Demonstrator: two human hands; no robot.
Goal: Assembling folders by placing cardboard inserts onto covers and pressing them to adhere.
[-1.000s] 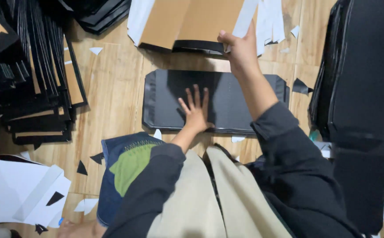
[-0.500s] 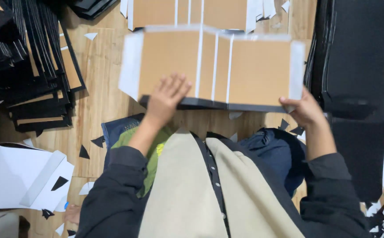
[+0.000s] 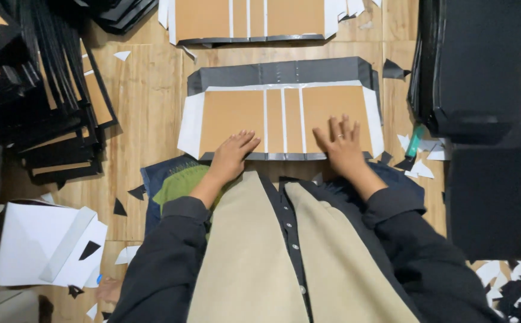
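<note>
A brown cardboard sheet with white borders and white strips (image 3: pixel 236 116) lies flat on a dark grey sheet (image 3: pixel 278 73) on the wooden floor. My left hand (image 3: pixel 231 157) rests palm down on the sheet's near left part, fingers apart. Palm down as well, my right hand (image 3: pixel 343 146) presses on the near right part, with a ring on one finger. Neither hand grips anything. A second brown and white sheet (image 3: pixel 251 18) lies farther away at the top.
Stacks of black folded covers (image 3: pixel 45 119) stand at the left. Tall black stacks (image 3: pixel 482 90) fill the right side. A teal cutter (image 3: pixel 415 140) lies by the right stack. White paper sheets (image 3: pixel 45 245) sit at lower left. Black and white offcuts litter the floor.
The brown sheet that both hands held up has been laid down on the dark grey sheet. Both hands now lie flat on its near edge.
</note>
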